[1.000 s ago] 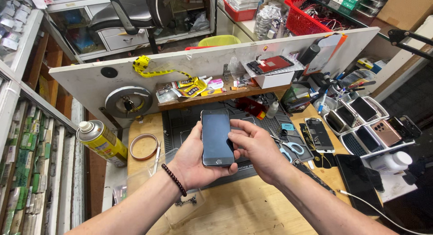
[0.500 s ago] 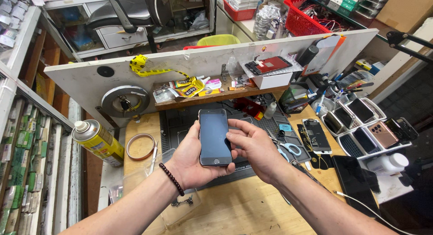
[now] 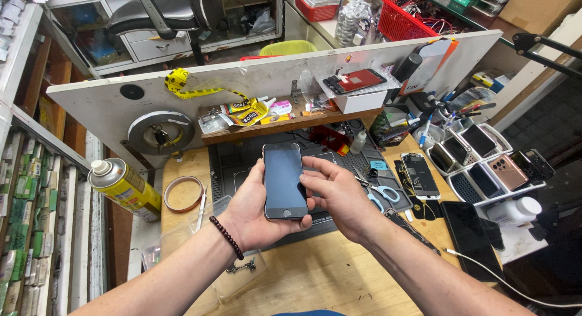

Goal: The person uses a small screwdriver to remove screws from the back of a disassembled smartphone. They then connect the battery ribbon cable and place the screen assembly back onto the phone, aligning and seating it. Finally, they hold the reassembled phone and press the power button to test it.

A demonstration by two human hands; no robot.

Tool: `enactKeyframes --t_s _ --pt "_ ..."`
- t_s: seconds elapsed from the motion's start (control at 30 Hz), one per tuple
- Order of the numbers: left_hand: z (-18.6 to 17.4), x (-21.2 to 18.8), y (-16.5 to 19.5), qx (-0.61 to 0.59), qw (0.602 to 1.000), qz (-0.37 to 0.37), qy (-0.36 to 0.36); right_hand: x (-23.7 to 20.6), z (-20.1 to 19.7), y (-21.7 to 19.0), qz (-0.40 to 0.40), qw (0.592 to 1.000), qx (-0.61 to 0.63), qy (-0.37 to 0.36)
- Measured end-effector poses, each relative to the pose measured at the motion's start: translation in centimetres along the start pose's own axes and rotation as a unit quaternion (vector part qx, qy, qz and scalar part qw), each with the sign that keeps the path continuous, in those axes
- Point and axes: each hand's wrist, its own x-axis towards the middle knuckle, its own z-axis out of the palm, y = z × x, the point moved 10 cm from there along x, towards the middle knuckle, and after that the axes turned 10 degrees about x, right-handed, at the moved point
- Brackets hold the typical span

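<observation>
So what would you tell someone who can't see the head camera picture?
A left hand holds a dark phone with a blank screen, while the right hand touches its side. Below lie a grey work mat, scissors and a yellow spray can.

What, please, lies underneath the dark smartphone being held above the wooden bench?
The left hand cradles the dark smartphone from below, above a grey gridded work mat. The mat directly beneath is hidden by phone and hands.

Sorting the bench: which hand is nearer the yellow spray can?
Left. The left hand lies closest to the yellow spray can; the right hand is beyond the dark smartphone.
</observation>
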Motion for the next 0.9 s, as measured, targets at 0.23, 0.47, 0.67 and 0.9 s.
enactKeyframes --t_s 0.23,0.47,0.67,0.9 --pt "-0.36 0.15 -0.09 -0.001 1.0 0.001 0.014 0.18 -0.22 0.22 -0.001 1.0 0.002 0.003" --pt "-0.35 0.05 0.0 0.001 1.0 0.005 0.012 0.28 -0.21 0.36 0.002 1.0 0.003 0.006" --pt "-0.34 -0.01 -0.01 -0.003 1.0 0.003 0.013 0.3 -0.08 0.42 0.005 1.0 0.004 0.007" --pt "-0.36 -0.05 -0.05 -0.009 1.0 0.002 0.015 0.19 0.01 0.42 0.007 1.0 -0.002 0.006"
